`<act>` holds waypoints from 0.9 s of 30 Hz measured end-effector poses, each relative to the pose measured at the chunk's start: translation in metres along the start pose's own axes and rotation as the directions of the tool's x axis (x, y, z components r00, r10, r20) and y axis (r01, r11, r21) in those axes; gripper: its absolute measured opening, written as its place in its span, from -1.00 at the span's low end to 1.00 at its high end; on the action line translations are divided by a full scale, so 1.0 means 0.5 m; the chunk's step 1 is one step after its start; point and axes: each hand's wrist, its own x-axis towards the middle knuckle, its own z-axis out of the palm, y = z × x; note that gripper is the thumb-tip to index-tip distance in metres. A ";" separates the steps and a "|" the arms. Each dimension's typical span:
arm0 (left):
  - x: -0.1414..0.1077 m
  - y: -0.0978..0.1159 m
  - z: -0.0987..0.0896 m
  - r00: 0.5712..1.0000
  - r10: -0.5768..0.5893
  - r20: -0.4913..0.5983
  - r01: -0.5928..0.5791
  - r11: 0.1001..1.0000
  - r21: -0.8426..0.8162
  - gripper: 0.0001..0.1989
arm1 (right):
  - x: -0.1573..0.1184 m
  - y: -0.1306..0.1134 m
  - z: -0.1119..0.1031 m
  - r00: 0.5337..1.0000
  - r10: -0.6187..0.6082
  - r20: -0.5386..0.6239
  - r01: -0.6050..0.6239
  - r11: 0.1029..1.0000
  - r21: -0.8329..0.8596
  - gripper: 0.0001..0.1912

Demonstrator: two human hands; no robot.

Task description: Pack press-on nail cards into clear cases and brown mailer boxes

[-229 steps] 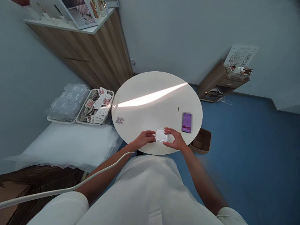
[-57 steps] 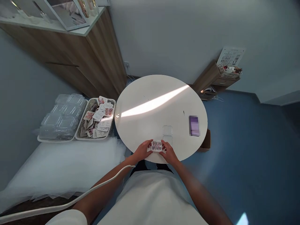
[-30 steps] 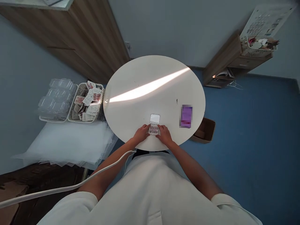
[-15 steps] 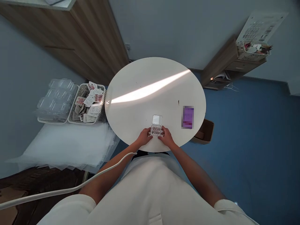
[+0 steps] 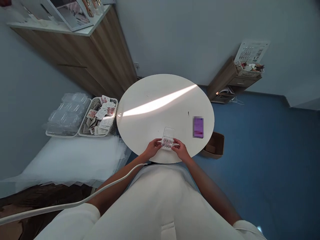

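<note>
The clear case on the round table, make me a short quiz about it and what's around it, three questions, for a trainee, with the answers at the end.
1. Multiple choice: how does the lid of the clear case stand? A) Shut B) Open C) Torn off and on the floor
2. True or false: the left hand and the right hand are at opposite sides of the clear case.
3. Fill the gap: for the person at the round table, the basket of cards stands to the ____ of it.

Key: 1. B; 2. True; 3. left
</note>
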 end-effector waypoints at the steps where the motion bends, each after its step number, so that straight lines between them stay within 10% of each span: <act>1: -0.007 0.009 -0.004 1.000 0.000 0.016 0.001 1.000 -0.031 -0.61 | -0.007 -0.007 0.001 1.000 -0.009 -0.003 0.009 1.000 0.016 -0.41; 27: -0.092 0.076 -0.042 0.929 -0.145 0.341 0.279 0.879 -0.387 -0.54 | -0.059 -0.108 0.013 0.993 0.033 0.115 -0.074 0.927 0.369 -0.60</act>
